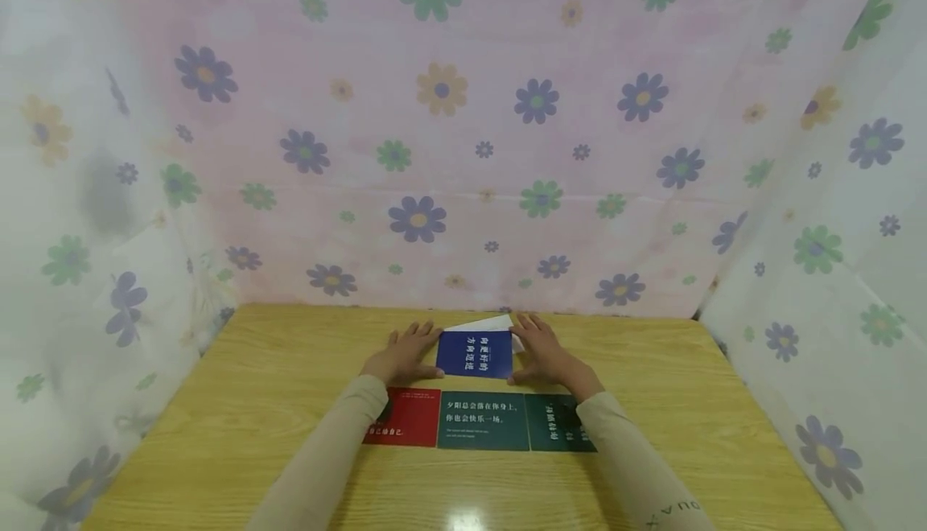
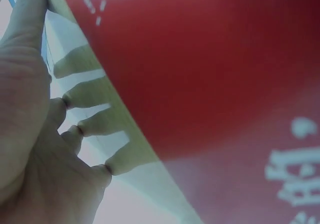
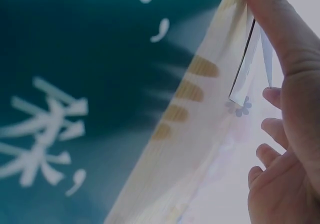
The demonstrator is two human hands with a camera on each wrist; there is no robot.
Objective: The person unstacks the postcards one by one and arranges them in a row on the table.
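A blue card (image 1: pixel 471 354) with white writing stands or lies between the two hands near the back of the table. At its left end, my left hand (image 1: pixel 407 352) grips it, thumb at the near corner and fingers at the far one. My right hand (image 1: pixel 546 354) holds the right end the same way. Behind the blue card a white paper piece (image 1: pixel 481 323) sticks out at the top and right, close to the right fingers. In the right wrist view, pale paper edges (image 3: pixel 243 78) show beside the right thumb; most of the blue card is hidden there.
In a row nearer the body lie a red card (image 1: pixel 409 418), a green card (image 1: pixel 484 422) and a dark green card (image 1: pixel 552 422). The sleeves partly cover the outer two. Flowered cloth (image 1: pixel 463 153) encloses the wooden table (image 1: pixel 290 338) at the back and sides.
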